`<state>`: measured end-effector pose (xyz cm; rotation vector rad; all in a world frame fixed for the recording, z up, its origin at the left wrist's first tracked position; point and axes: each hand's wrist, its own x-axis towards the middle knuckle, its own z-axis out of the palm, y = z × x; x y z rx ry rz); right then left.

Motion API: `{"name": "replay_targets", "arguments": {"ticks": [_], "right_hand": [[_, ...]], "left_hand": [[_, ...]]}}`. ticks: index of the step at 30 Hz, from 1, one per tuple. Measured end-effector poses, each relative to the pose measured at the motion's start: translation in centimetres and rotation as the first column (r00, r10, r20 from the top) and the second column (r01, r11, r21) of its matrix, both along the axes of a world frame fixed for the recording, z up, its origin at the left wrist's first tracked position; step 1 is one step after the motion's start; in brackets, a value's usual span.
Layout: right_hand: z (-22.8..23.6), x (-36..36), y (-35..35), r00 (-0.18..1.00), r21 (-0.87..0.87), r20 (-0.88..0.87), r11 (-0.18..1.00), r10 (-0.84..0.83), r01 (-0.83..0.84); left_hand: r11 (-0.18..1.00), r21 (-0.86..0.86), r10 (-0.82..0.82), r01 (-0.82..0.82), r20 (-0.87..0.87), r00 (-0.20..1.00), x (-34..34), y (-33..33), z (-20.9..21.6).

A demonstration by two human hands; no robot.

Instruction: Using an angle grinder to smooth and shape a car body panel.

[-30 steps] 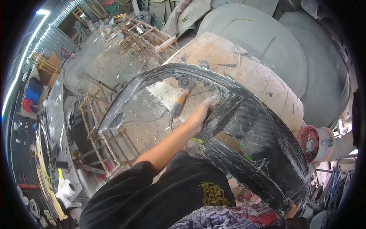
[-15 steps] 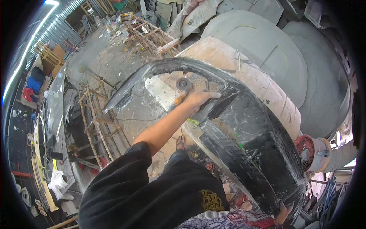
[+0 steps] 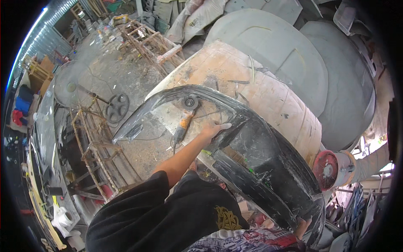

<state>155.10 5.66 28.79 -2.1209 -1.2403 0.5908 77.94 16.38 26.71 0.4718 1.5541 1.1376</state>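
A large curved black car bumper (image 3: 268,147), with a carbon-fibre weave and dusty scuffs, lies tilted across the near side of a worn, pale workbench (image 3: 289,101). My left hand (image 3: 214,128) grips a strut beside the bumper's big opening, its thumb on top and its other fingers mostly hidden. At the lower right, my right hand (image 3: 302,227) is closed around the bumper's near end, partly covered by it. Through the opening an angle grinder (image 3: 184,122) with an orange and grey body shows on the bench, its disc close to the bumper's far rim.
A red-rimmed blower fan (image 3: 326,170) with a duct stands right of the bench. Large grey panels (image 3: 264,42) lean behind it. On the left are a rusty metal frame (image 3: 98,151), a pedestal fan (image 3: 69,87) and a cord on the floor.
The bumper has shifted toward me, uncovering more of the bench beyond its far rim. More of the grinder shows through the opening. Both hands keep their hold, and the view has swung slightly.
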Motion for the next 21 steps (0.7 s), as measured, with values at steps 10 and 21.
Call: {"name": "replay_targets", "arguments": {"ticks": [10, 21], "right_hand": [[3.8, -18.1, 5.4, 0.97, 0.457, 0.165, 0.886, -0.177, 0.084], [1.5, -51.4, 3.3, 0.269, -0.253, -0.122, 0.232, 0.955, -0.939]], "left_hand": [[0.999, 0.007, 0.046, -0.045, -0.107, 0.993, 0.0, -0.8, -0.7], [0.998, 0.055, 0.046, -0.043, -0.069, 0.997, -0.4, -7.1, -3.1]]}}
